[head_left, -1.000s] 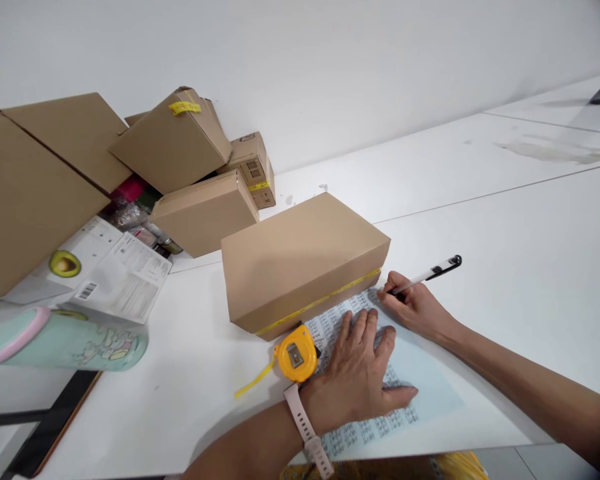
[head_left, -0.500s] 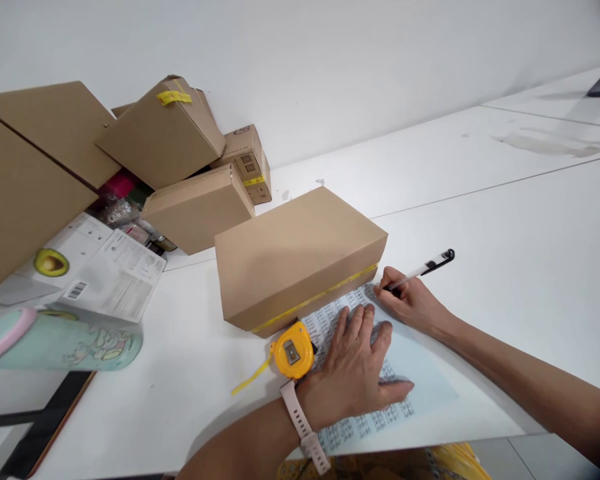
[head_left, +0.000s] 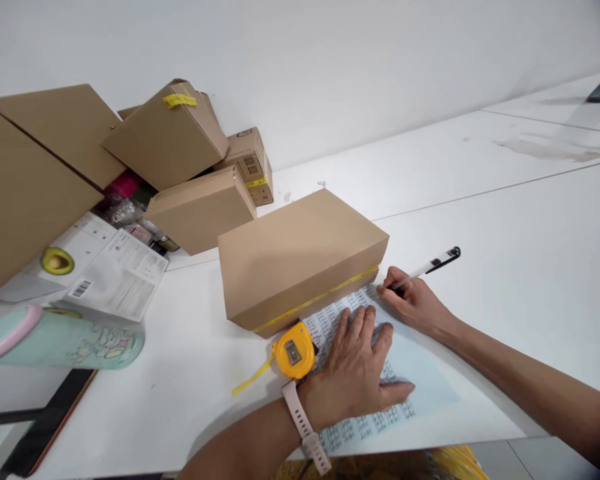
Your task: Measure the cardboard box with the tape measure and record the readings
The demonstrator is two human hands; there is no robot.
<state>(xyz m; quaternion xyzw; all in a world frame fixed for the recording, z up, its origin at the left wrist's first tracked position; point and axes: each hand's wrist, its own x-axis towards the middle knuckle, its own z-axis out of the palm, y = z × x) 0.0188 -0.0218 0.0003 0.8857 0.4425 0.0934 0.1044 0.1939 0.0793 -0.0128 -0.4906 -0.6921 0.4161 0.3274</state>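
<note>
A plain white wall (head_left: 330,60) closes the far side. White flat tabletop panels (head_left: 505,220) extend from near to far right, separated by thin dark seams (head_left: 480,195). Lighting is even and diffuse.

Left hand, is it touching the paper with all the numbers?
Touching. The head view shows the left hand lying flat on the printed paper, fingers spread.

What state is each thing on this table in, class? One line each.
left hand: open, palm down on the printed sheet.
right hand: shut on the pen.
pen: tip at the printed sheet's far edge.
printed sheet: lying flat.
nearest cardboard box: closed, taped yellow, lying flat.
tape measure: lying down, tape end slightly out.
green bottle: seemingly on its side.
</note>
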